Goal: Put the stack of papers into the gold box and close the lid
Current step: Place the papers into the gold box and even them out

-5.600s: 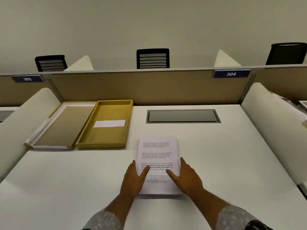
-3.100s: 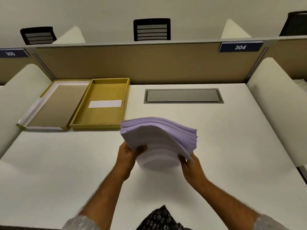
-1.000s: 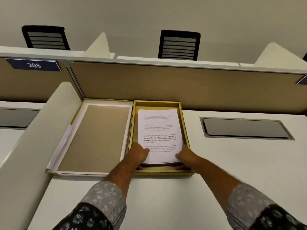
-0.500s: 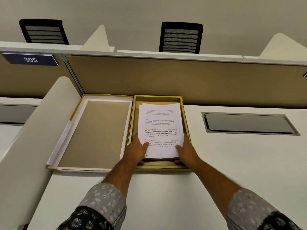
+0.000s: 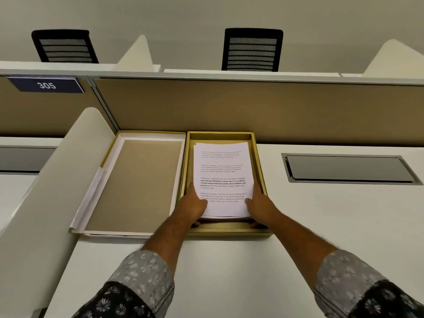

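The stack of papers point(image 5: 223, 171), white sheets with printed text, lies inside the open gold box point(image 5: 258, 157) at the back of the white desk. My left hand point(image 5: 193, 206) grips the stack's near left corner, thumb on top and fingers underneath. My right hand point(image 5: 259, 207) holds the near right corner the same way. The stack's near edge sits slightly raised above the box floor. The box lid point(image 5: 137, 182) lies upside down directly left of the box, its brown inside facing up.
A beige partition wall point(image 5: 252, 106) stands right behind the box. A curved white divider point(image 5: 57, 168) borders the lid's left side. A recessed grey cable hatch point(image 5: 348, 168) sits in the desk to the right. Two black chairs show beyond the partition.
Across the earlier frames I lifted the stack off the desk and carried it left into the gold box. In the last second both hands eased it slightly deeper, still gripping its near corners.
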### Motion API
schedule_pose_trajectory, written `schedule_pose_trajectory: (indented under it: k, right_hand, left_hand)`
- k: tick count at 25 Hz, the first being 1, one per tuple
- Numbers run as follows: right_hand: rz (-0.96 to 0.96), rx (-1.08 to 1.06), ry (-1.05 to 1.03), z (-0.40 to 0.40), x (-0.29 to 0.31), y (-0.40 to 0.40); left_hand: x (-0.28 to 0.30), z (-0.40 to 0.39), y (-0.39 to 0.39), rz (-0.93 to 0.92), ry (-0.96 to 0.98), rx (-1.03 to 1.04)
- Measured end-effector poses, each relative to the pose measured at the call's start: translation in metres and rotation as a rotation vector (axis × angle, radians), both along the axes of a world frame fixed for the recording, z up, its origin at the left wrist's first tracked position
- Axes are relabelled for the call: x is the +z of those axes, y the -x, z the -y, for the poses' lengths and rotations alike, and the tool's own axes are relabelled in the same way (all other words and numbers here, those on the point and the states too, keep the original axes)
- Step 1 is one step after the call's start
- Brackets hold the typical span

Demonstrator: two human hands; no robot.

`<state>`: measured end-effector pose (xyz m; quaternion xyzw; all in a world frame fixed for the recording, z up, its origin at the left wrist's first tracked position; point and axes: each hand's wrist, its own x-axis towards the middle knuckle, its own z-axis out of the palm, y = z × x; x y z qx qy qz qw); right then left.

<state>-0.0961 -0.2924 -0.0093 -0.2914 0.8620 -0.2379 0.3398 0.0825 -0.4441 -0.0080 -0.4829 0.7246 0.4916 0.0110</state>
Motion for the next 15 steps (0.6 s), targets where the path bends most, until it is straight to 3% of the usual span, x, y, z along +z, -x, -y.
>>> schedule_pose_trajectory:
  k: [3, 5, 10, 12, 15]
  right_hand:
    - [-0.028, 0.009, -0.024, 0.002, -0.003, 0.003]
    - [-0.014, 0.002, -0.028, 0.002, -0.003, 0.005]
    - [0.025, -0.027, 0.002, -0.001, -0.002, 0.007]
    - [0.035, -0.038, -0.01, -0.002, -0.002, 0.007]
    - [0.05, -0.045, -0.008, -0.001, -0.003, 0.009]
  left_hand:
    - [0.002, -0.003, 0.013, 0.221, 0.25, -0.052]
    - [0.001, -0.001, 0.023, 0.257, 0.281, -0.052]
    - [-0.002, 0.028, 0.037, -0.271, 0.027, 0.169]
    - [-0.005, 0.038, 0.04, -0.335, -0.025, 0.17]
    - [-0.008, 0.047, 0.048, -0.275, -0.023, 0.091]
